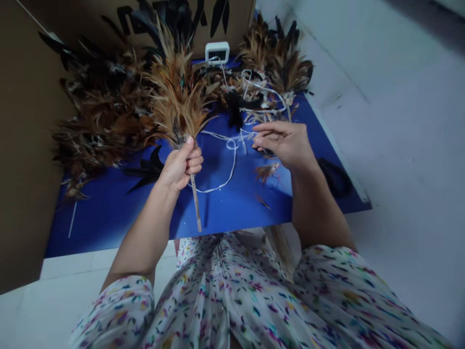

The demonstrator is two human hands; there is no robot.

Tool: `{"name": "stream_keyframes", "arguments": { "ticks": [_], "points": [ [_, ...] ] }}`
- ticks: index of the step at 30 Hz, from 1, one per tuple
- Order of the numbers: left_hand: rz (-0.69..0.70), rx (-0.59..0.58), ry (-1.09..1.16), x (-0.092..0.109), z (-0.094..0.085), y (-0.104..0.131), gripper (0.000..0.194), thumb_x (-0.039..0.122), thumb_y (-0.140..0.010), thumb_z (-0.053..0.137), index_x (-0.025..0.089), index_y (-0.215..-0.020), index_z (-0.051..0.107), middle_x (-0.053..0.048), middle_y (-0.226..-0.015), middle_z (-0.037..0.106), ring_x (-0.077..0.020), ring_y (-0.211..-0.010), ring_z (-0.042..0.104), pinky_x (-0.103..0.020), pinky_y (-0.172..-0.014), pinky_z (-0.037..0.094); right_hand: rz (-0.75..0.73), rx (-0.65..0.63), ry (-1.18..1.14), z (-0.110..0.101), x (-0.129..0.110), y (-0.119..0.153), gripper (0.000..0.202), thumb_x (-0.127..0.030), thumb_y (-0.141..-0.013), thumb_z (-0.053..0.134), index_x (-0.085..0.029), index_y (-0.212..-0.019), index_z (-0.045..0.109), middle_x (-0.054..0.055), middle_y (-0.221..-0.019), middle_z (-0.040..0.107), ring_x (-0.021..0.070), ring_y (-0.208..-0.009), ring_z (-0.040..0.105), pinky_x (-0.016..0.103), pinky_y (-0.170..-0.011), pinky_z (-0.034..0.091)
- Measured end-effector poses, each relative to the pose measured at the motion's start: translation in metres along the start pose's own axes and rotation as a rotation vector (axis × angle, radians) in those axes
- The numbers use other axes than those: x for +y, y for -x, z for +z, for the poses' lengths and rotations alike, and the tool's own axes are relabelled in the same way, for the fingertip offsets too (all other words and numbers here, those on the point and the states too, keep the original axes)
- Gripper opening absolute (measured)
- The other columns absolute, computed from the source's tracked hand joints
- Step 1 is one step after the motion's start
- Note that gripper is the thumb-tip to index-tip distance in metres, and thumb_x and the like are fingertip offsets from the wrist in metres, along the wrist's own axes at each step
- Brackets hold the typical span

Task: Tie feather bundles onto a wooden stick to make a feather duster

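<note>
My left hand point(183, 165) is closed round the neck of a feather duster point(179, 97), where the brown feathers meet the thin stick. The duster stands with its feathers away from me, black ones at the tip, and the bare stick point(196, 203) points toward me. White string point(232, 167) runs from beside the duster in loose loops across the blue tabletop. My right hand point(283, 143) is pinched at the right, with a stretch of the string at its fingertips. A small brown feather tuft point(267, 172) lies below that hand.
Brown feather bunches point(105, 116) pile up at the left, and more feather dusters point(286, 63) lie at the back right. A small white device point(217, 52) stands against the cardboard box point(240, 24). Black feathers point(147, 169) and a dark loop point(334, 177) rest on the blue tabletop point(240, 208).
</note>
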State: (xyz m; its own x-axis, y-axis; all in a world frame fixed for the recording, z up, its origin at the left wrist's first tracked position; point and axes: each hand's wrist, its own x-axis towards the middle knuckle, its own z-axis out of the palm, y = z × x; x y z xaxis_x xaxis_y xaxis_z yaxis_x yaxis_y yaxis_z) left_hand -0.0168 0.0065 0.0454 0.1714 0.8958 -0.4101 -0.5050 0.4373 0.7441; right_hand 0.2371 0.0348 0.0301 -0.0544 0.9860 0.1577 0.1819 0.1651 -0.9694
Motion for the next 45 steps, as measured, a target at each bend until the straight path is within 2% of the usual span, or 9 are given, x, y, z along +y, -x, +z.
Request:
{"name": "stream_keyframes", "arguments": {
  "ticks": [7,12,17,20,22,30,36,39,45],
  "points": [
    [0.089,-0.097,0.01,-0.01,0.002,-0.001,0.043,0.04,-0.081,0.073,0.017,-0.068,0.04,0.01,-0.056,0.031,0.0019,-0.038,0.024,-0.009,-0.033,0.017,-0.021,-0.052,-0.133,0.009,0.0,0.002,0.023,-0.035,-0.066,0.081,-0.02,-0.077,0.069,-0.001,-0.064,0.067,0.013,-0.06,0.065,0.027,-0.059,0.056],
    [0.112,-0.051,-0.001,-0.012,0.015,0.002,0.046,0.039,-0.078,0.076,0.017,-0.066,0.037,0.01,-0.055,0.031,0.0017,-0.038,0.026,-0.009,-0.033,0.018,-0.012,-0.085,-0.258,0.011,-0.004,0.003,0.025,-0.037,-0.067,0.079,-0.019,-0.078,0.064,0.0,-0.069,0.068,0.0128,-0.064,0.067,0.025,-0.057,0.055],
    [0.151,0.013,0.005,-0.008,0.04,0.004,0.045,0.039,-0.076,0.078,0.018,-0.067,0.04,0.011,-0.053,0.032,-0.0008,-0.04,0.036,-0.012,-0.039,0.037,-0.004,-0.099,-0.332,0.011,-0.013,0.006,0.024,-0.031,-0.063,0.08,-0.019,-0.073,0.062,-0.001,-0.064,0.066,0.0119,-0.061,0.066,0.024,-0.055,0.053],
    [0.197,0.042,-0.001,-0.012,0.053,-0.004,0.046,0.042,-0.075,0.078,0.018,-0.066,0.04,0.011,-0.052,0.034,-0.0016,-0.043,0.042,-0.015,-0.05,0.049,-0.02,-0.137,-0.373,0.012,-0.017,0.01,0.025,-0.029,-0.061,0.082,-0.02,-0.074,0.063,-0.002,-0.064,0.067,0.0116,-0.06,0.066,0.023,-0.055,0.053],
    [0.23,0.048,-0.018,-0.018,0.06,-0.013,0.048,0.045,-0.075,0.077,0.017,-0.063,0.039,0.01,-0.05,0.035,-0.0017,-0.043,0.043,-0.017,-0.054,0.051,-0.036,-0.176,-0.394,0.014,-0.017,0.012,0.027,-0.029,-0.061,0.083,-0.02,-0.078,0.065,-0.002,-0.067,0.068,0.012,-0.062,0.067,0.023,-0.055,0.054],
    [0.198,0.066,-0.163,-0.042,0.073,-0.03,0.051,0.055,-0.075,0.073,0.016,-0.058,0.044,0.007,-0.043,0.041,-0.0045,-0.038,0.043,-0.017,-0.042,0.04,-0.075,-0.24,-0.348,0.019,-0.011,0.015,0.031,-0.037,-0.063,0.085,-0.019,-0.082,0.069,0.001,-0.071,0.07,0.0139,-0.065,0.067,0.026,-0.056,0.053],
    [0.226,0.043,-0.172,-0.041,0.071,-0.027,0.051,0.047,-0.078,0.074,0.017,-0.059,0.038,0.009,-0.047,0.036,0.0001,-0.035,0.029,-0.014,-0.033,0.019,-0.066,-0.122,-0.246,0.019,-0.009,0.011,0.027,-0.041,-0.069,0.081,-0.02,-0.08,0.068,-0.001,-0.068,0.067,0.0127,-0.063,0.064,0.024,-0.054,0.051],
    [0.226,0.042,-0.136,-0.039,0.068,-0.026,0.053,0.044,-0.079,0.074,0.017,-0.058,0.034,0.01,-0.047,0.031,0.0011,-0.035,0.027,-0.013,-0.033,0.016,-0.053,-0.085,-0.284,0.02,-0.005,0.008,0.027,-0.04,-0.068,0.081,-0.02,-0.079,0.067,-0.001,-0.066,0.067,0.0121,-0.062,0.064,0.024,-0.053,0.05],
    [0.204,0.045,-0.078,-0.037,0.064,-0.026,0.053,0.041,-0.075,0.078,0.017,-0.059,0.034,0.009,-0.049,0.033,0.0016,-0.036,0.027,-0.012,-0.034,0.016,0.01,-0.055,-0.321,0.019,-0.004,0.005,0.032,-0.039,-0.061,0.085,-0.02,-0.077,0.065,-0.002,-0.063,0.065,0.0106,-0.058,0.061,0.023,-0.051,0.048]
  ]
}}
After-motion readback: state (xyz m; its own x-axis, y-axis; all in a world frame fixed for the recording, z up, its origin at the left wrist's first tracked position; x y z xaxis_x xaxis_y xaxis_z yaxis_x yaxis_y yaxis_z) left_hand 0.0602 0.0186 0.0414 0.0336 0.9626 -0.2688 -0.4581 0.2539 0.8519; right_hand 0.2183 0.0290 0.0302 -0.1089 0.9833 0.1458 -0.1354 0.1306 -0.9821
